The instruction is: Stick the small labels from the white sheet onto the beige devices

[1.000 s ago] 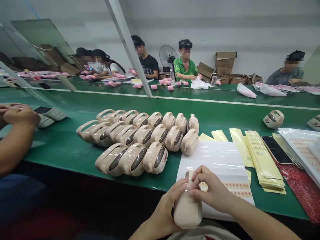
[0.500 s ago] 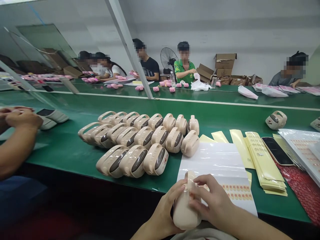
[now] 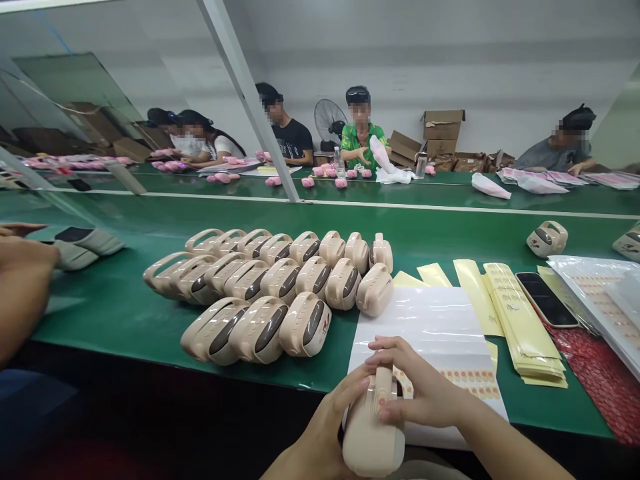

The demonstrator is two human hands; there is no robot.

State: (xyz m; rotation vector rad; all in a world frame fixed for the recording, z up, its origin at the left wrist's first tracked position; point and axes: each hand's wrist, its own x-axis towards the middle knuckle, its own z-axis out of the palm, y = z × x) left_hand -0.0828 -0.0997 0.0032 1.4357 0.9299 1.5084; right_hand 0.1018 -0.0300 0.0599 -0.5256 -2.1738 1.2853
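Observation:
A beige plastic device with a carry handle (image 3: 373,437) is held over the table's front edge, its end facing me. My left hand (image 3: 327,423) is wrapped around its left side. My right hand (image 3: 415,383) lies over the handle's top, fingers bent across it, with the thumb beside a small orange-red sticker (image 3: 381,401) at the handle's base. Beneath and behind the hands lies a white sheet with rows of small orange stickers (image 3: 473,383). Several similar beige devices (image 3: 305,323) with dark oval windows stand in rows to the left.
Yellow backing strips (image 3: 525,320), a phone (image 3: 545,300), red bubble wrap (image 3: 590,373) and bagged sticker sheets (image 3: 605,287) lie right on the green table (image 3: 125,313). A co-worker's arm (image 3: 25,287) is at left. People sit across behind a slanted post (image 3: 250,100).
My right fingers have shifted up over the handle, and the thumb now uncovers the small sticker. The device sits slightly lower. Across the table, a co-worker has lifted a white bag.

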